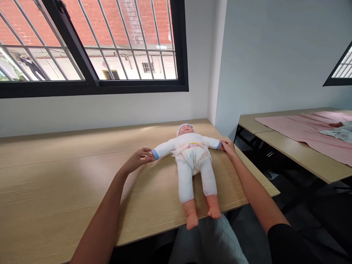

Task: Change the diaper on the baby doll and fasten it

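Note:
A baby doll (192, 145) lies on its back on the wooden table (68, 190), head toward the wall and bare feet at the front edge. It wears a white long-sleeved top with blue cuffs, a white cap (180, 128) and a patterned diaper (194, 154). Both doll arms are stretched out sideways. My left hand (140, 158) is closed on the doll's hand at the left cuff. My right hand (227, 146) grips the doll's other hand at the right cuff. The doll's hands are mostly hidden by my fingers.
A barred window (96, 88) is in the wall behind the table. To the right, across a gap, another table (297, 154) carries a pink cloth (299, 132) with part of a second doll (339, 130) on it. My legs (206, 242) are under the front edge.

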A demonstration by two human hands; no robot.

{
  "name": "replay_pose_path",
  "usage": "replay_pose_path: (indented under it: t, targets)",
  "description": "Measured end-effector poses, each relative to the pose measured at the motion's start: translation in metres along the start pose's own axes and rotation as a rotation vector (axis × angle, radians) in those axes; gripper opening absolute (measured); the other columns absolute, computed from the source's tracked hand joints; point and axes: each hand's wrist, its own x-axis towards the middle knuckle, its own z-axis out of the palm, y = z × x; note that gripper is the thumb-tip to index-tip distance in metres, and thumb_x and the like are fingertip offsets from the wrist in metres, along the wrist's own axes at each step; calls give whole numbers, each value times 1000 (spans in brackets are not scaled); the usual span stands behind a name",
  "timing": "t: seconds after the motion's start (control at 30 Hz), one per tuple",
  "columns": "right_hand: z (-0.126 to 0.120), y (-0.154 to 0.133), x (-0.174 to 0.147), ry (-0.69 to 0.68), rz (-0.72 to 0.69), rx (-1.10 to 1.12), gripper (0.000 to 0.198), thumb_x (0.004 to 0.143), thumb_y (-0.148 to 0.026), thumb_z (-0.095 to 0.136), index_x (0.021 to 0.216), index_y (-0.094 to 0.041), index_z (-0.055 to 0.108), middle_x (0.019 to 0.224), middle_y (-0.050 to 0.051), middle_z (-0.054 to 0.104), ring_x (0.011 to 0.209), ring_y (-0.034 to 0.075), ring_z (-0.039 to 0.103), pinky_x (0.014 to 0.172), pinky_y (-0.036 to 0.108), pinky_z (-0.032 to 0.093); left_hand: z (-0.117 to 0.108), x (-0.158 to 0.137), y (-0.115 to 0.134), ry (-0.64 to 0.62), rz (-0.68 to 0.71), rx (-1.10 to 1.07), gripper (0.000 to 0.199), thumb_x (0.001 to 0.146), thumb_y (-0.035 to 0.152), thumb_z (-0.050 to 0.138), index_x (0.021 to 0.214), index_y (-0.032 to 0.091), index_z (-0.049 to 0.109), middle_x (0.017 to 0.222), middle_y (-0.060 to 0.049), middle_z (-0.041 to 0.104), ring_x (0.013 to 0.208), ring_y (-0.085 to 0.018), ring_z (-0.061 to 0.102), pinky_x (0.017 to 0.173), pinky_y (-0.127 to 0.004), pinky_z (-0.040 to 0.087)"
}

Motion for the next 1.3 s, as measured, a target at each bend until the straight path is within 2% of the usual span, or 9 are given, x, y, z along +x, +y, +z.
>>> replay_pose_path:
  t: [0.13,0.3,0.6,0.77,1.3]
  targets:
    - [0,0,0,-9,2,7,34,65,-51,57,55,-19,60,54,1,59,62,20,55,58,27,40,0,-3,7,-12,-13,-19,30,57,52,77,68,24,76,111,-8,64,94,-28,62,88,-38,48]
    - [0,0,0,-1,-8,12,32,66,-49,58,56,-19,62,54,1,59,63,20,56,59,28,41,1,-3,8,-13,-41,-89,29,53,49,80,64,22,75,111,-10,64,87,-27,64,78,-36,52]
    - [0,0,0,-2,-24,-13,33,67,-50,56,58,-19,63,53,1,58,63,20,55,60,28,41,0,0,-8,14,-52,-137,32,52,50,81,66,21,74,106,-10,63,83,-24,64,77,-35,54]
    - [0,0,1,14,-34,-11,34,66,-50,57,57,-19,64,52,1,59,60,19,56,58,27,41,0,2,-14,26,-64,-130,33,52,50,81,68,22,75,104,-9,63,87,-24,63,77,-33,53]
    - [-2,-3,0,0,5,-6,33,65,-50,56,53,-20,58,57,1,60,63,19,55,57,26,40,-2,-4,2,81,-104,-128,37,49,51,81,69,21,74,100,-9,65,89,-26,62,80,-35,52]
